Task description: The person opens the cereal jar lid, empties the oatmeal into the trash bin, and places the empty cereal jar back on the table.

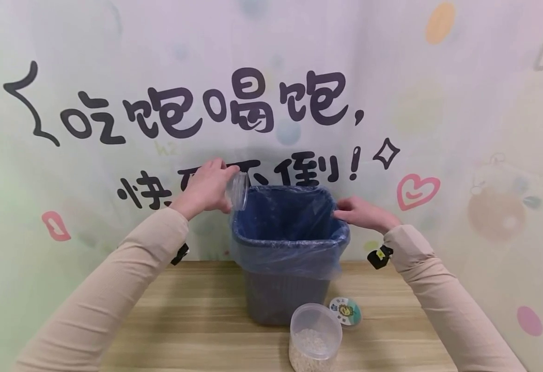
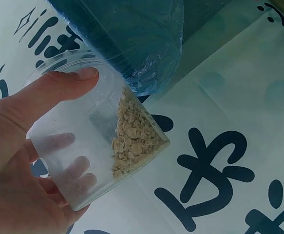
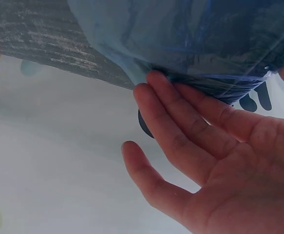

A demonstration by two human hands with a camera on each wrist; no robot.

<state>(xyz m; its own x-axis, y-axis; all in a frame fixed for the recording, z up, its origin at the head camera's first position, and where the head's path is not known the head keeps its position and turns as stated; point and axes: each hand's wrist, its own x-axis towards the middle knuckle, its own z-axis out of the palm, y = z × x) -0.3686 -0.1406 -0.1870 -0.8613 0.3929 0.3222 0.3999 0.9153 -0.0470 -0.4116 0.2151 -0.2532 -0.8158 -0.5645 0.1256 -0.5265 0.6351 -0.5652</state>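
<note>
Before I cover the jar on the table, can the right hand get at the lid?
Probably yes, once the right hand leaves the bin: the lid lies beside the jar, nothing on top.

The table [image 1: 197,315] bears bin [image 1: 282,297], tub [image 1: 316,338], lid [image 1: 349,313].

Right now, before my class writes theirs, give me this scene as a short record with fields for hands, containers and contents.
Left hand: holds a tilted clear jar by the left rim of the bin
Held contents: pale flakes in the jar's low corner
Right hand: holds the bin's right rim, fingertips against the liner
Bin position: upright on a wooden table
Standing jar: open, part-filled with similar flakes, in front of the bin
Lid: round, cartoon label, beside the standing jar
</note>
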